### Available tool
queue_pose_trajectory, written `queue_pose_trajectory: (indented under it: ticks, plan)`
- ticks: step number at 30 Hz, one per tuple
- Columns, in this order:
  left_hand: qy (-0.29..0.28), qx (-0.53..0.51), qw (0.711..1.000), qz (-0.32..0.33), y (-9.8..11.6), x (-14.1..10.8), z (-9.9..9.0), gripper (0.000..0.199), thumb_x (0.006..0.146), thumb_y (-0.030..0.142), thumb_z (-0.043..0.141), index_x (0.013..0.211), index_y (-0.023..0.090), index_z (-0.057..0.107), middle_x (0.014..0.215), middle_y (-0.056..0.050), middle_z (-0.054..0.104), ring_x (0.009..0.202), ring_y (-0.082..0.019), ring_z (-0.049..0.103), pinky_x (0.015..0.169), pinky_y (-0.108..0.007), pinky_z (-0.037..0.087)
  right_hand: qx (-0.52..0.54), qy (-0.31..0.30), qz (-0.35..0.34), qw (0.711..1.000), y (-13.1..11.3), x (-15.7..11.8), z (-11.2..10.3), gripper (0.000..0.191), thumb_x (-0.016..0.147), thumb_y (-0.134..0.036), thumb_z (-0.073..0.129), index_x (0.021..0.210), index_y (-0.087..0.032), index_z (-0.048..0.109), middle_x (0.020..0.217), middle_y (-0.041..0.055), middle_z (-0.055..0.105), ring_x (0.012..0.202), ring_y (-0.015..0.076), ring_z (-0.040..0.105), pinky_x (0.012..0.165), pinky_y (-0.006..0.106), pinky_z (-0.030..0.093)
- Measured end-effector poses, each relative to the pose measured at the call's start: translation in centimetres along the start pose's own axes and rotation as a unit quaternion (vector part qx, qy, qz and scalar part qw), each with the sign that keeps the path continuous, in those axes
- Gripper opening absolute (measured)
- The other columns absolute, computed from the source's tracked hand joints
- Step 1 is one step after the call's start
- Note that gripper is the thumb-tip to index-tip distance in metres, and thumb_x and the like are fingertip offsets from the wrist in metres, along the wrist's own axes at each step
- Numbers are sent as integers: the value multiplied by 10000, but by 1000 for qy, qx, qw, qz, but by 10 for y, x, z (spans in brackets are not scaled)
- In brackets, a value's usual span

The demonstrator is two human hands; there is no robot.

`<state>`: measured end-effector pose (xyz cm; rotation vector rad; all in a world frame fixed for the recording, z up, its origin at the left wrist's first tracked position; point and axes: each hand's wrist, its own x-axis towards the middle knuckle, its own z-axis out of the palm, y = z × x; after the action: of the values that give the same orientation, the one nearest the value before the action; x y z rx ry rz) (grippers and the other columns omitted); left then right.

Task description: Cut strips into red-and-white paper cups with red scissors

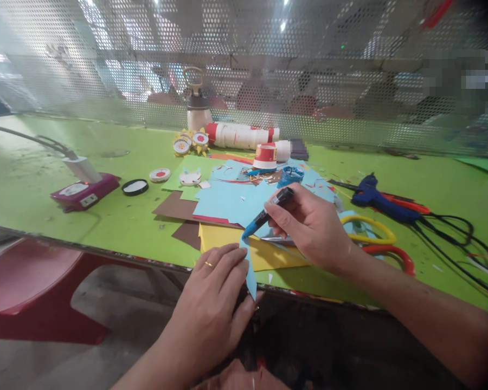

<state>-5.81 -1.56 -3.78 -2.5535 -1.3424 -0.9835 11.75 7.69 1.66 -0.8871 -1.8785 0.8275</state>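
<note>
My right hand grips a black marker pen with a blue tip end. The tip touches the upper end of a narrow strip of light blue paper. At the table's front edge, my left hand, with a ring on one finger, holds that strip, fingers on top and thumb lower down. Beneath the strip and the marker lies a sheet of yellow paper. Partly hidden under my right hand are scissors with a yellow handle loop and a red one.
Stacked light blue paper lies ahead, with a paper cup and a blue tub behind. A blue glue gun with black cables is right. A purple power strip sits left. A perforated screen borders the back.
</note>
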Motion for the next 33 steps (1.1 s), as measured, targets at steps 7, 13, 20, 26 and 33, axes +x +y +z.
queue_pose_trajectory:
  ticks: [7,13,20,26,33]
  plan:
    - [2,4,1000,-1,1,0,-1,324,841,191,573,1151,96,564,1161,-145,630,1153,-276,527,989,-451,427,0,2,1,1000,0,0,-1,206,896,-353,577,806,-183,503,615,-32,542,494,97,526,470,240,438]
    - [2,3,1000,0,0,0,-1,322,844,189,567,1152,95,560,1163,-145,629,1152,-274,528,988,-449,427,3,4,5,1000,0,0,0,207,895,-351,582,802,-187,497,612,-37,538,492,94,527,472,235,449]
    - [-3,3,1000,-4,1,0,-2,329,846,190,567,1162,99,555,1168,-143,628,1153,-274,521,985,-457,423,-13,1,1,1000,0,0,-1,221,899,-365,573,796,-188,488,598,-39,534,485,95,522,466,234,436]
    - [-5,5,1000,-3,1,0,-2,317,844,185,563,1149,99,560,1163,-146,630,1141,-277,530,973,-461,431,-82,-21,-25,996,0,0,-5,198,919,-368,540,849,-185,510,655,-16,549,553,114,528,528,255,430]
    - [-8,-2,1000,-3,1,1,-2,313,836,166,563,1140,93,562,1151,-147,629,1135,-274,530,975,-451,429,-125,-76,-59,987,-7,1,-11,162,939,-334,503,917,-175,525,654,-14,546,580,124,521,568,264,415]
